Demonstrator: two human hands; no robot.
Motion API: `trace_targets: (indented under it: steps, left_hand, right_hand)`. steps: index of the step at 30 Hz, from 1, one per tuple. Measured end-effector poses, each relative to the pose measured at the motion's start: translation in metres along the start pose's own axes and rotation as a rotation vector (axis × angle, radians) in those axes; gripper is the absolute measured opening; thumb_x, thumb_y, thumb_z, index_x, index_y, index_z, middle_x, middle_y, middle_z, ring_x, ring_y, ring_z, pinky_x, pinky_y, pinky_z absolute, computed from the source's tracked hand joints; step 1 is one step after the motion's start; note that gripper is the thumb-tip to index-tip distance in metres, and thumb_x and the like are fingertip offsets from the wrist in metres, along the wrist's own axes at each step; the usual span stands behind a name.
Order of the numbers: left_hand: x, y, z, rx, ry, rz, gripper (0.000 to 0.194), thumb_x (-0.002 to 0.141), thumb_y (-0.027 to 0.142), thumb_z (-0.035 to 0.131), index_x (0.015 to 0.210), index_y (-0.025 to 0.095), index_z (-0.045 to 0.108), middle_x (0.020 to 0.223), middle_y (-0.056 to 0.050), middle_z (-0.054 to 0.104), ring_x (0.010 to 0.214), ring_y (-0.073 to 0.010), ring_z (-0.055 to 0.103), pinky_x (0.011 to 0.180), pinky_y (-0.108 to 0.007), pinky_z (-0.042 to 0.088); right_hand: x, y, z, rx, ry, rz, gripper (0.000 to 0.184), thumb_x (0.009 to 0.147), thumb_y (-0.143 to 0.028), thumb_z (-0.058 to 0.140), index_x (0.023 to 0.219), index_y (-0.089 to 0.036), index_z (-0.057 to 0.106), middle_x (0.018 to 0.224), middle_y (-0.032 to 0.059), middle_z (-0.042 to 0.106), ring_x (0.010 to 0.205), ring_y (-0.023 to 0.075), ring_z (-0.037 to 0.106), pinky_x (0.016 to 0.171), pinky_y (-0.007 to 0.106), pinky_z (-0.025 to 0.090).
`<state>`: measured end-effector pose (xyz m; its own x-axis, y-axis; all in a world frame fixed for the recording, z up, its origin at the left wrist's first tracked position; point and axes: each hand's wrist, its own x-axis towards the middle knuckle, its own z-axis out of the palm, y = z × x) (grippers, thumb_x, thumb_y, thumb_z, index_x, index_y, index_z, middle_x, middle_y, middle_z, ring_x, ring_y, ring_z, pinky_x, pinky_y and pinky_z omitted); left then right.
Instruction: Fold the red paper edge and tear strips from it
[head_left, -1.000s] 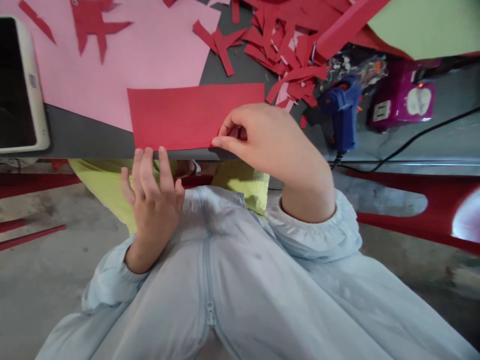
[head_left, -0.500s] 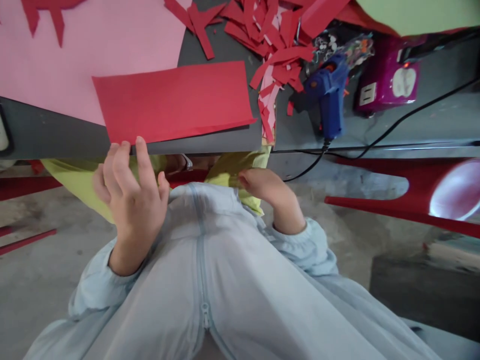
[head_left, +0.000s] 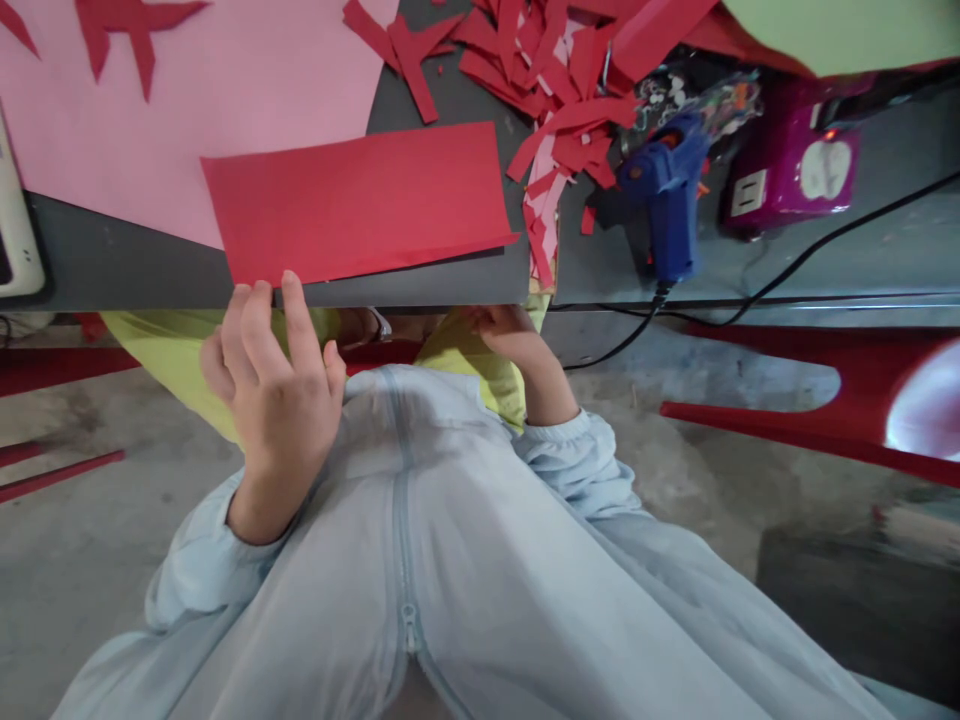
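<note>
A red paper strip (head_left: 367,205), folded along its near edge, lies on the dark grey table (head_left: 120,250). My left hand (head_left: 277,390) rests its fingertips on the strip's near left corner, with the fingers spread and the thumb apart. My right hand (head_left: 506,330) is low by my lap, over the yellow-green trousers (head_left: 480,370) and partly under the table edge. Its fingers are mostly hidden, so whether it holds anything does not show. Part of the strip overlaps a large pink sheet (head_left: 292,70).
Red and pink paper scraps (head_left: 562,130) are heaped beyond the strip. A blue glue gun (head_left: 667,200) stands near a purple power box (head_left: 795,165), its black cord hanging over the edge. Red cut shapes (head_left: 131,35) lie on the pink sheet. A white-framed device (head_left: 22,240) is at far left.
My right hand has moved left and forward, partly under the table edge. My left hand stays on the strip's corner. The whole view has shifted slightly.
</note>
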<state>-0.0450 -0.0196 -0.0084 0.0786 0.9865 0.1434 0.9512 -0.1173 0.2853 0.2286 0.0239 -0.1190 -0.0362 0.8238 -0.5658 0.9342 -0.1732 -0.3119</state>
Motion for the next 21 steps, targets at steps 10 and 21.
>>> trace_targets:
  steps: [10, 21]
  left_hand:
    - [-0.001, -0.002, 0.003, 0.031, 0.006, 0.029, 0.067, 0.094, 0.031, 0.053, 0.157, 0.016, 0.035, 0.151, -0.026, 0.046, 0.145, -0.0433, 0.039, 0.117, -0.067, 0.025]
    - [0.001, 0.001, 0.001, -0.031, -0.015, 0.004, 0.068, 0.092, 0.032, 0.055, 0.155, 0.013, 0.038, 0.153, -0.026, 0.044, 0.146, -0.0460, 0.036, 0.118, -0.069, 0.023]
  right_hand:
    - [-0.026, 0.037, -0.018, -0.026, 0.133, 0.279, 0.047, 0.084, -0.007, 0.036, 0.116, -0.011, 0.070, 0.124, 0.0203, 0.070, 0.114, 0.0286, 0.064, 0.096, 0.041, 0.049]
    - [-0.056, -0.004, 0.015, -0.140, 0.152, 0.183, 0.028, 0.095, -0.020, 0.044, 0.105, -0.011, 0.069, 0.095, 0.0239, 0.071, 0.084, 0.0262, 0.069, 0.072, 0.036, 0.049]
